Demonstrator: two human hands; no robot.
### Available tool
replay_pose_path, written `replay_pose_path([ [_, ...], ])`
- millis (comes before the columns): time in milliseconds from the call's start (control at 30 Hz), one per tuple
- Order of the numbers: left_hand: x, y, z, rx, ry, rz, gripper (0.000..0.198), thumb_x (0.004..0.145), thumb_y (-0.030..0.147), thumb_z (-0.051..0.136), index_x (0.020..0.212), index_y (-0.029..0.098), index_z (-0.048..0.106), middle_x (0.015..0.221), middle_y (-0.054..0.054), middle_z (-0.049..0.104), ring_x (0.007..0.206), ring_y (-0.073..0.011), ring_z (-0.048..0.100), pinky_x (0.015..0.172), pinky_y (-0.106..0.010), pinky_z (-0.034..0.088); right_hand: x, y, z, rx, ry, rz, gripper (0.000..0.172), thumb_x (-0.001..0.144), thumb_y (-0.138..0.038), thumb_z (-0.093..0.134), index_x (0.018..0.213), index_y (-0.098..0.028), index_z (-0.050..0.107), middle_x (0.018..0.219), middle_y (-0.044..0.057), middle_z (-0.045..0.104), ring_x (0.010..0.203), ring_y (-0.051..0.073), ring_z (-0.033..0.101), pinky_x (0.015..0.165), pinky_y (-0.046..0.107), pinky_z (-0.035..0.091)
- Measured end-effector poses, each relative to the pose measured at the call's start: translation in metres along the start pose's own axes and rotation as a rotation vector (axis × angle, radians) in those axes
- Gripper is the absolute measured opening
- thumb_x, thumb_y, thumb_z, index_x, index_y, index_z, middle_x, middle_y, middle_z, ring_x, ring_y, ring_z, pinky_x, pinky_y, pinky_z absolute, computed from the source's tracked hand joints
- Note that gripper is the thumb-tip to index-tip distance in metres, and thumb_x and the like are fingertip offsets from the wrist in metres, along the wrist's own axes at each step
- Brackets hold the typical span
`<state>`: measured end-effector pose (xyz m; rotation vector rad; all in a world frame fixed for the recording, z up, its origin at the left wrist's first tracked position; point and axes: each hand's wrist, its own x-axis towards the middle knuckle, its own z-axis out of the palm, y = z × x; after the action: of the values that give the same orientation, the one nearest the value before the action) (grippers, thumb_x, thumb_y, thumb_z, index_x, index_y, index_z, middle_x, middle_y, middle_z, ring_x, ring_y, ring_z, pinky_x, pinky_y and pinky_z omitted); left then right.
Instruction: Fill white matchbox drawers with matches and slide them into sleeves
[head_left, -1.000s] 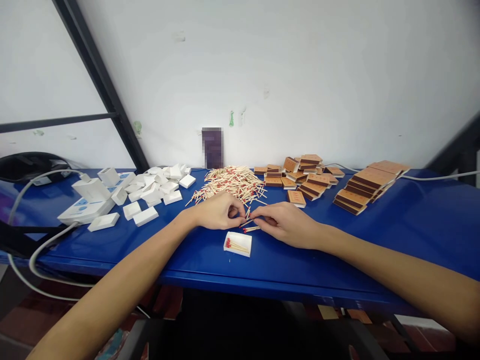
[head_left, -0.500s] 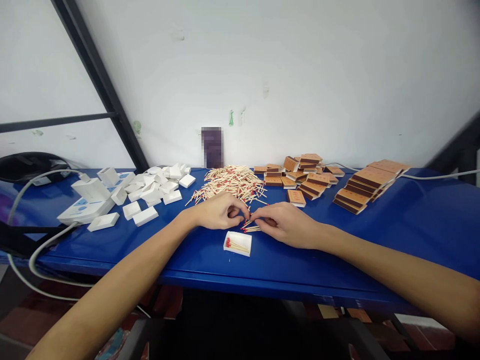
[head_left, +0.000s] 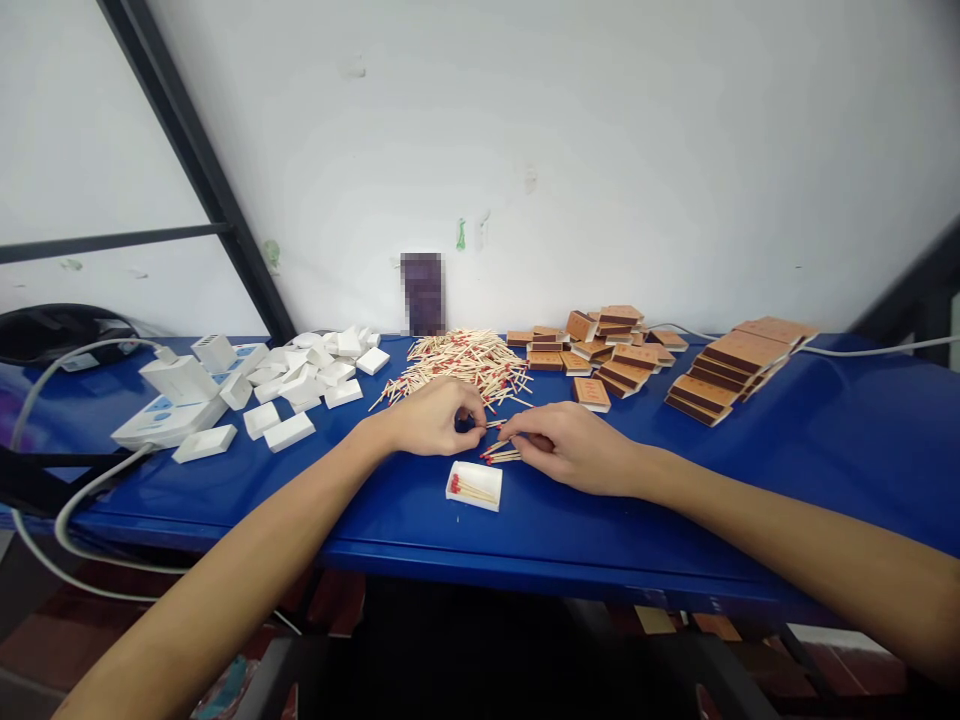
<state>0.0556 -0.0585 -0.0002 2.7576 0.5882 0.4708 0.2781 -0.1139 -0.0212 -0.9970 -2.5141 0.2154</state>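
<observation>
1. Head view: my left hand (head_left: 442, 415) and right hand (head_left: 568, 447) are resting, fingers bent, beside loose red-tipped wooden matches (head_left: 505, 456); whether either is grasping one, I cannot tell.
2. A white rectangular card tray (head_left: 484, 474) is holding more matches (head_left: 475, 490) nearer me.

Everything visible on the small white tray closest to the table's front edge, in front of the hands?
The small white tray is a shallow, thin-walled rectangle, apparently card. It lies open side up on the blue table, its long sides running roughly left to right. Several matches lie bunched inside, red heads at its left end; too small to count surely. Neither the left hand nor the right hand, both just beyond, appears to touch it.
</observation>
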Motion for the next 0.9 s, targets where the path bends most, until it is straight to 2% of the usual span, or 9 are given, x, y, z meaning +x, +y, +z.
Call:
replay_pose_path([
  [133,0.0005,-0.0002,0.0005,0.005,0.006,-0.012,0.013,0.073,0.012,0.057,0.073,0.016,0.070,0.074,-0.001,0.066,0.067,-0.0118,0.056,0.065,-0.026,0.044,0.0000,-0.0003,-0.0008,0.002,-0.028,-0.040,0.032,0.088,-0.015,0.047,0.106,-0.020,0.073,0.082,0.003,0.073,0.064,0.013,0.059,0.064,0.025,0.039],
  [300,0.0007,-0.0011,0.0008,-0.006,0.007,-0.036,0.014,0.072,0.010,0.056,0.077,0.016,0.068,0.073,0.000,0.066,0.063,-0.0101,0.055,0.062,-0.024,0.043,-0.0008,-0.0007,-0.0015,-0.043,-0.050,-0.013,0.034,0.087,-0.015,0.048,0.108,-0.021,0.074,0.089,0.003,0.075,0.068,0.015,0.062,0.067,0.027,0.041],
  [467,-0.0001,-0.0035,-0.0009,0.033,-0.005,-0.065,0.016,0.070,0.010,0.056,0.081,0.016,0.066,0.073,0.001,0.066,0.063,-0.0104,0.055,0.062,-0.024,0.041,-0.0012,-0.0009,-0.0006,-0.064,-0.020,0.020,0.031,0.086,-0.016,0.050,0.105,-0.020,0.074,0.086,0.004,0.074,0.066,0.015,0.062,0.064,0.026,0.040],
  [600,-0.0012,-0.0024,-0.0045,0.102,-0.021,-0.072,0.016,0.068,0.010,0.055,0.080,0.017,0.063,0.071,0.002,0.063,0.062,-0.0096,0.053,0.061,-0.024,0.038,-0.0003,0.0002,-0.0017,-0.086,0.039,0.108,0.031,0.085,-0.015,0.050,0.104,-0.018,0.074,0.084,0.004,0.075,0.066,0.015,0.063,0.063,0.026,0.040],
  [733,-0.0020,0.0005,-0.0065,0.102,-0.058,-0.076,0.009,0.068,0.010,0.054,0.073,0.017,0.056,0.068,0.003,0.059,0.059,-0.0092,0.049,0.057,-0.024,0.035,0.0010,0.0013,-0.0029,-0.177,0.074,0.196,0.027,0.084,-0.017,0.050,0.095,-0.018,0.075,0.085,0.004,0.075,0.071,0.016,0.064,0.066,0.028,0.038],
  [900,-0.0029,0.0016,-0.0045,0.013,-0.066,-0.073,0.012,0.067,0.011,0.054,0.074,0.019,0.047,0.067,0.004,0.055,0.057,-0.0085,0.047,0.054,-0.023,0.034,0.0016,0.0004,-0.0045,-0.232,0.032,0.226,0.028,0.085,-0.020,0.049,0.092,-0.019,0.076,0.086,0.004,0.075,0.078,0.018,0.065,0.065,0.029,0.034],
])
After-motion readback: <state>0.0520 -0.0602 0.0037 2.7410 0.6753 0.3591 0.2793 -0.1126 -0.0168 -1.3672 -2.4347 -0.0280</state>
